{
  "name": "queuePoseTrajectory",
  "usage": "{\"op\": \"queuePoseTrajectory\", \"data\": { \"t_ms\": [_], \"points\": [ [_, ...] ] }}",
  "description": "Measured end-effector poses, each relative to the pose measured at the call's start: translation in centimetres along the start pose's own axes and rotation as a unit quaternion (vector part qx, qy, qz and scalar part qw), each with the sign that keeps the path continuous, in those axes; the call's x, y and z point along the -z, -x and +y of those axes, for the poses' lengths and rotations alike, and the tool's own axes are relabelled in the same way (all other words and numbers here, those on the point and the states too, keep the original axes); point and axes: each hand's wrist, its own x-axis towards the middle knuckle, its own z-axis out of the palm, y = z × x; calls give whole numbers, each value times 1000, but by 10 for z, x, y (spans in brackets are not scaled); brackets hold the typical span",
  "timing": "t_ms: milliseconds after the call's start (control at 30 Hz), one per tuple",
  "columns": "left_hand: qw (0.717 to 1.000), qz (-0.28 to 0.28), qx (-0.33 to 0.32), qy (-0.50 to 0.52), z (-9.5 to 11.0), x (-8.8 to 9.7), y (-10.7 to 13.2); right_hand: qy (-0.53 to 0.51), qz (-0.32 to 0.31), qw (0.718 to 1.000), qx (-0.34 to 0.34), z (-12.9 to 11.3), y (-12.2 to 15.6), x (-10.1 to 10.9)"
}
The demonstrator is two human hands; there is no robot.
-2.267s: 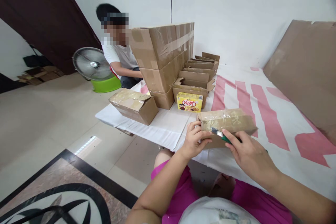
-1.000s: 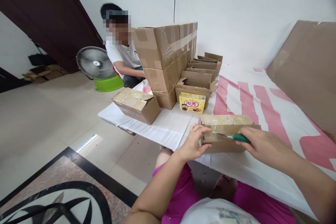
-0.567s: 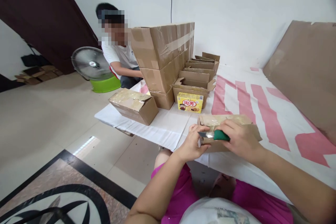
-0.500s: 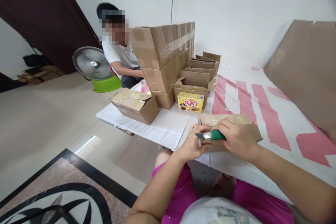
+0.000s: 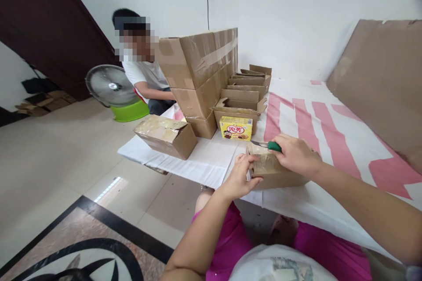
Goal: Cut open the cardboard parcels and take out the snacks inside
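A small taped cardboard box [image 5: 275, 173] lies on the white and pink sheet [image 5: 310, 118] in front of me. My left hand [image 5: 240, 176] grips the box's left end, fingers curled over its corner. My right hand [image 5: 295, 155] rests on the box's top and holds a green-handled utility knife [image 5: 267, 145]. The blade points left along the far top edge of the box.
A yellow snack box [image 5: 236, 127] stands just beyond, before a row of open cartons [image 5: 245, 99]. Stacked sealed cartons [image 5: 199, 79] rise at the left, with another taped box [image 5: 165, 135] near the sheet's edge. A seated person [image 5: 141, 74], a fan [image 5: 107, 85] and leaning cardboard [image 5: 379, 83] surround.
My right hand slid the knife from the box's near front edge leftward, then lifted it to the far top edge. The left hand kept hold of the box's left end.
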Motion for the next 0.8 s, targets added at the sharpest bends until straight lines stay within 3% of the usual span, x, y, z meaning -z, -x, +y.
{"op": "queuePoseTrajectory", "data": {
  "t_ms": [133,233,300,433,567,667,800],
  "points": [
    [1000,-4,-3,-7,1,1,2,-4,34,998,-58,18,-6,3],
    [1000,2,9,-7,0,4,10,-1,121,975,-185,56,-1,18],
    [1000,10,11,-9,-4,6,15,3,152,965,-214,89,15,29],
    [1000,19,10,0,-12,2,22,15,86,980,-179,153,77,35],
    [1000,10,10,-16,-14,-6,19,12,-9,980,-196,196,156,18],
    [999,21,-1,-30,-8,-6,10,6,-38,971,-236,202,209,-3],
    [992,-38,-107,-48,4,0,0,-45,-77,966,-244,188,257,-39]
  ]
}}
